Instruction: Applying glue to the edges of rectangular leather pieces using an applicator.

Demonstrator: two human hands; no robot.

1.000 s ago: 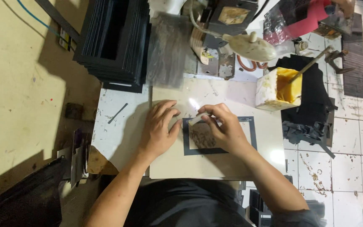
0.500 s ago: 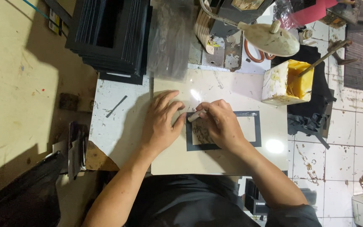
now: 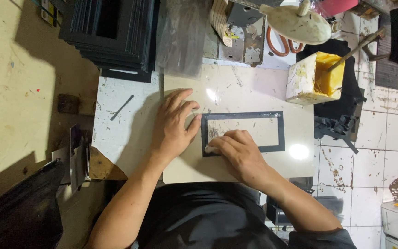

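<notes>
Pressing the left hand (image 3: 173, 129) flat, fingers spread, beside a black frame (image 3: 243, 133) lying on the pale desk (image 3: 249, 97). Pinching a small white pad (image 3: 211, 149) in the right hand (image 3: 236, 150), rubbing the frame's lower-left corner. Likely thin, light, bendable; best steadying by its edges.

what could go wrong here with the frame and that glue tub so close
1. The left hand holds only the left edge of the black frame, so the far end could slide on the glossy board while the right hand presses at the near corner.
2. The open tub of yellow glue sits at the board's corner with a stick leaning out; a bumped stick might tip it or drip on the frame.
</notes>
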